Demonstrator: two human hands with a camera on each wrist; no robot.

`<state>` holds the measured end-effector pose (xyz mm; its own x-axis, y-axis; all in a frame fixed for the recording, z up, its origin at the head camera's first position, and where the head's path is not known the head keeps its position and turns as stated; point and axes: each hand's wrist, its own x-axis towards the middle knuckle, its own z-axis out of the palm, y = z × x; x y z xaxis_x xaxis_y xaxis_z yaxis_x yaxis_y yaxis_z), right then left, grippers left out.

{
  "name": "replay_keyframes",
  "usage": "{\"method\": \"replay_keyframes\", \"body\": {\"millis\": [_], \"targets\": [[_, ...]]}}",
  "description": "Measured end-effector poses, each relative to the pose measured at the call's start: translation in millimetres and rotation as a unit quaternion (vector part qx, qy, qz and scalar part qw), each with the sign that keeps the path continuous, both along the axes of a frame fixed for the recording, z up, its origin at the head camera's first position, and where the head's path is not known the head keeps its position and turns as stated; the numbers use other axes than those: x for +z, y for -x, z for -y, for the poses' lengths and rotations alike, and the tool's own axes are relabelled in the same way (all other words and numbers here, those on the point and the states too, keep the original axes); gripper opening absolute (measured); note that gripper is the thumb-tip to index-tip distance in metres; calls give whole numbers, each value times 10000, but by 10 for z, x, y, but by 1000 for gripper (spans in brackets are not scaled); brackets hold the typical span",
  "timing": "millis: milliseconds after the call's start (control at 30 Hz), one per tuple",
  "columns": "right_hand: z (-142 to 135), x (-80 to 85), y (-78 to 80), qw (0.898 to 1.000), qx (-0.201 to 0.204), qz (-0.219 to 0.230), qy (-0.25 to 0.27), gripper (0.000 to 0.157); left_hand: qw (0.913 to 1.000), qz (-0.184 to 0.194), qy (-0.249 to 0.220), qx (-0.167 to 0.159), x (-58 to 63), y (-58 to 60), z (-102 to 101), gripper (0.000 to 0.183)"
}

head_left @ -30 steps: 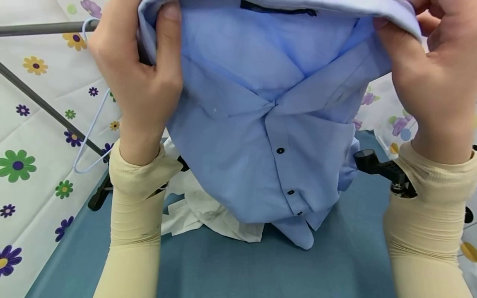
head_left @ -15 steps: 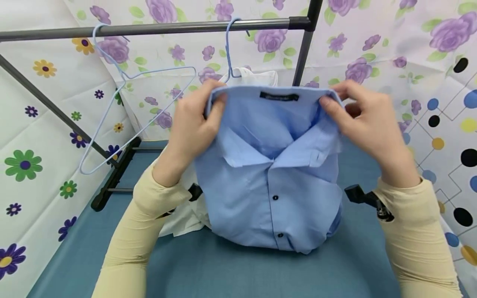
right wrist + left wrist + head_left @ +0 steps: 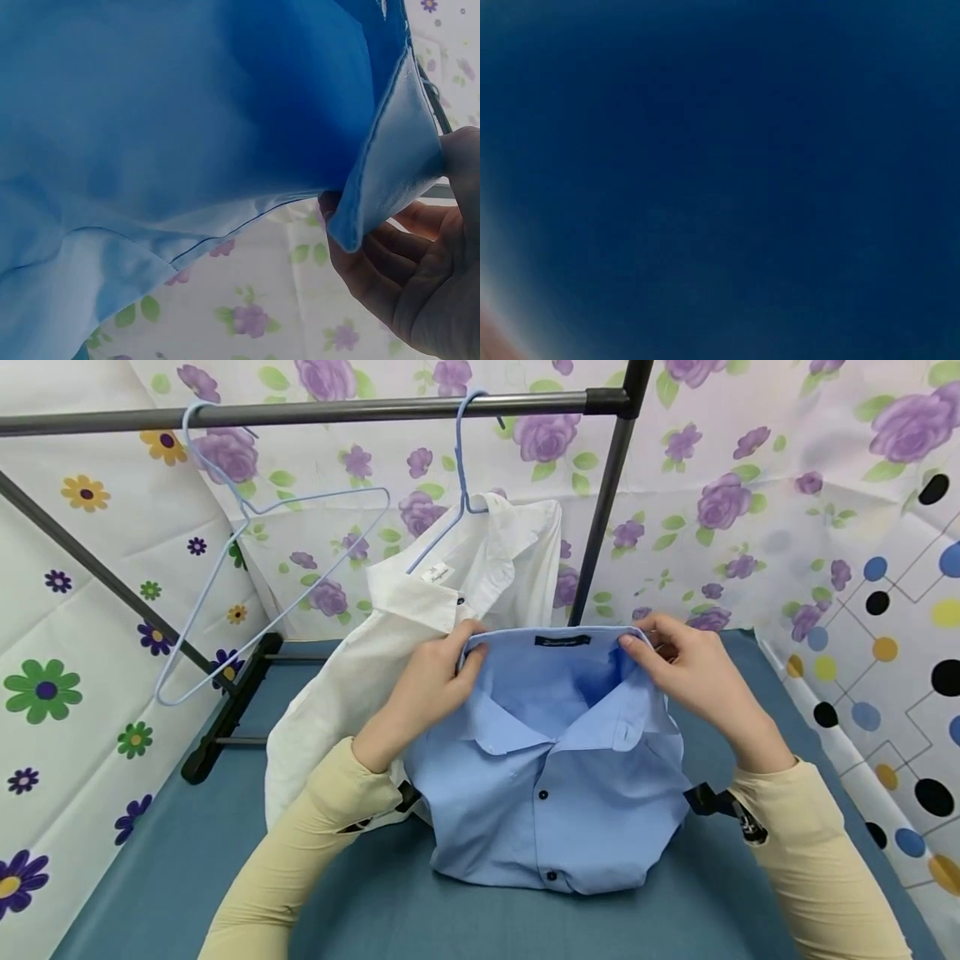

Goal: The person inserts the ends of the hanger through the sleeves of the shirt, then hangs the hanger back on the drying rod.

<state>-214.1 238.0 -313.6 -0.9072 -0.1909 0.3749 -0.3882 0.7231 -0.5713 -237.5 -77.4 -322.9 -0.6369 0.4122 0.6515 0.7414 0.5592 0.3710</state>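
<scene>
A light blue button-up shirt (image 3: 495,802) is held up by its collar over the blue-green surface, its front facing the head camera. At the collar's left end my left hand (image 3: 427,681) pinches the cloth between thumb and fingers. My right hand (image 3: 697,681) pinches the right end of the collar, and the right wrist view shows its fingers behind the folded collar tip (image 3: 390,165). Inside the neck a black label (image 3: 562,641) shows. Blurred blue cloth (image 3: 727,172) fills the left wrist view, hiding the left fingers there.
Behind the blue shirt, a white shirt (image 3: 337,668) hangs on a blue wire hanger (image 3: 460,460) from a dark rail (image 3: 322,412). A bare wire hanger (image 3: 243,510) hangs further left. The rack's black foot (image 3: 232,714) stands on the blue-green surface (image 3: 142,860).
Both hands have lowered the blue shirt and moved it away from the head camera, keeping hold of the collar. The white shirt and both hangers have come into fuller view.
</scene>
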Motion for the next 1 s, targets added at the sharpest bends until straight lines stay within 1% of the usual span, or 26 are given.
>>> {"method": "replay_keyframes", "body": {"millis": [67, 167, 267, 367, 433, 467, 567, 633, 733, 833, 900, 1000], "targets": [[-4, -28, 3, 9999, 13, 137, -2, 28, 9999, 126, 14, 55, -24, 1, 2, 13], [-9, -46, 2, 9997, 21, 258, 23, 30, 9996, 262, 15, 107, -28, -2, -2, 13], [-13, -46, -1, 9997, 26, 226, 78, 31, 9994, 305, -6, 141, -20, -6, -11, 13], [-19, -47, -7, 9998, 121, 63, 170, 31, 9994, 295, -55, 157, -13, -8, -19, 13], [-32, -53, -13, 9987, 327, -88, 371, 33, 9994, 282, -103, 156, -11, -6, -22, 12], [-40, -59, -18, 9977, 462, -198, 458, 36, 9994, 280, -120, 155, -11, -5, -22, 13], [-69, -77, -30, 9906, 1031, -634, 634, 44, 9993, 296, -192, 119, -2, -9, -26, 13], [-86, -89, -36, 9841, 1386, -966, 556, 42, 9992, 311, -226, 95, 4, -14, -29, 13], [-101, -99, -32, 9752, 1736, -1359, 172, 33, 9990, 351, -284, 18, 17, -25, -32, 14], [-109, -101, -33, 9718, 1790, -1525, -166, 30, 9987, 403, -309, -82, 34, -37, -33, 15], [-110, -91, -47, 9730, 1693, -1540, -292, 32, 9988, 386, -245, -162, 43, -39, -26, 16], [-114, -84, -63, 9784, 1491, -1386, -347, 39, 9987, 350, -32, -357, 52, -36, -5, 18]]}}
